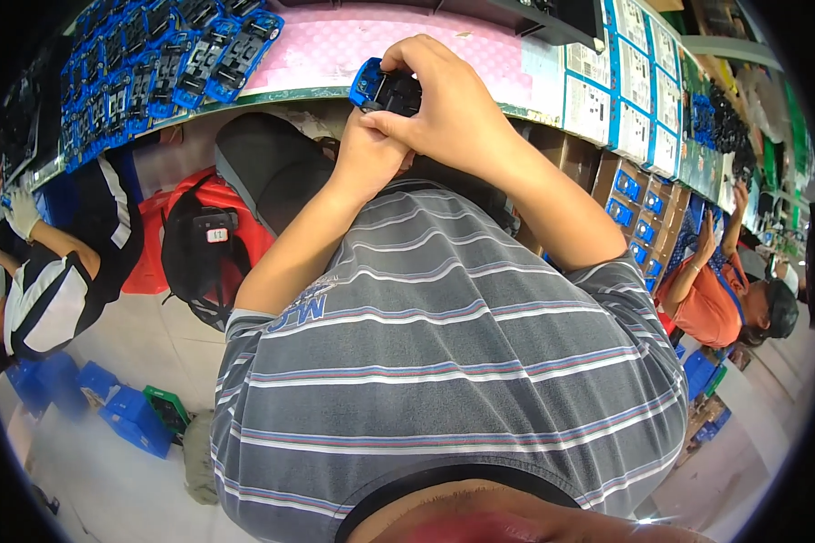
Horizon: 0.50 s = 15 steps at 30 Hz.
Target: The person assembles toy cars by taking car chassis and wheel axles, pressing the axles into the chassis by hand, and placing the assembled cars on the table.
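Blue-and-black part held up at the bench edge, divided carton of blue pieces below

The person's right hand [448, 95] is curled around a blue-and-black part [397, 90], forefinger at its far edge and thumb at its near edge. The left hand [371, 149] is under it, close against the right; its fingers are mostly hidden, so how far they are closed cannot be told. The part is in front of the torso, at the near edge of the bench, beside a pink sheet [335, 41] spread on top.

To the right, below bench level, a brown cardboard carton [609, 167] is split by dividers into compartments, with blue pieces [627, 185] showing in several of them. Above it on the bench lie white printed panels [632, 77] with blue edging, set in a grid; whether they are closed boxes is unclear. Many blue-and-black assemblies [158, 68] lie packed close together at the upper left.

A long black holder [552, 29] is at the far side of the bench, its contents too dark to make out. On the floor at the left are blue bins [136, 421], with a green tray [166, 407] leaning just beside one; what the bins hold cannot be seen.
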Tool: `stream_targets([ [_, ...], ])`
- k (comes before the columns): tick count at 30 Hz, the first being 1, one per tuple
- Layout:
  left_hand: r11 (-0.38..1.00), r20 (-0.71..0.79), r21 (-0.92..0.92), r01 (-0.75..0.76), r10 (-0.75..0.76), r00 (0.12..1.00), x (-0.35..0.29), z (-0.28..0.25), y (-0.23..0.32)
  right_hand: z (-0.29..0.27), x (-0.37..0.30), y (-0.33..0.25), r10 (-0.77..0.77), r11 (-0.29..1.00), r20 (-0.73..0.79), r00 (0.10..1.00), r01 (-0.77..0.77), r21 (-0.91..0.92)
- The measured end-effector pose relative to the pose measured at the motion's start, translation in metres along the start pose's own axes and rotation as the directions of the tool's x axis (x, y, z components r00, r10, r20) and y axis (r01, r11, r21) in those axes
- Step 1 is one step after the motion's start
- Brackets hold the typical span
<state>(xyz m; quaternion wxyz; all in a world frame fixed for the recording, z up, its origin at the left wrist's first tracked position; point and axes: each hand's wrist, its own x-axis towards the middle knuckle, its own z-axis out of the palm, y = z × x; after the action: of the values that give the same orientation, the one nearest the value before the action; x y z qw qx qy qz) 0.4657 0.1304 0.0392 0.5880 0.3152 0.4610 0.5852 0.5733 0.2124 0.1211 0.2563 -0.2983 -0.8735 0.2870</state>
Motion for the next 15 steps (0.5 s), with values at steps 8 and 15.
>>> stream_targets([
  [8,0.996,-0.011,0.081,-0.045,0.046,0.999,-0.010,-0.014,0.004,0.012,0.001,-0.006,-0.014,1.000,0.046,0.999,0.015,-0.019],
  [15,0.987,-0.028,0.040,-0.156,0.157,0.987,-0.038,-0.070,0.029,-0.006,0.023,0.009,-0.113,0.992,0.009,0.994,0.113,0.052],
])
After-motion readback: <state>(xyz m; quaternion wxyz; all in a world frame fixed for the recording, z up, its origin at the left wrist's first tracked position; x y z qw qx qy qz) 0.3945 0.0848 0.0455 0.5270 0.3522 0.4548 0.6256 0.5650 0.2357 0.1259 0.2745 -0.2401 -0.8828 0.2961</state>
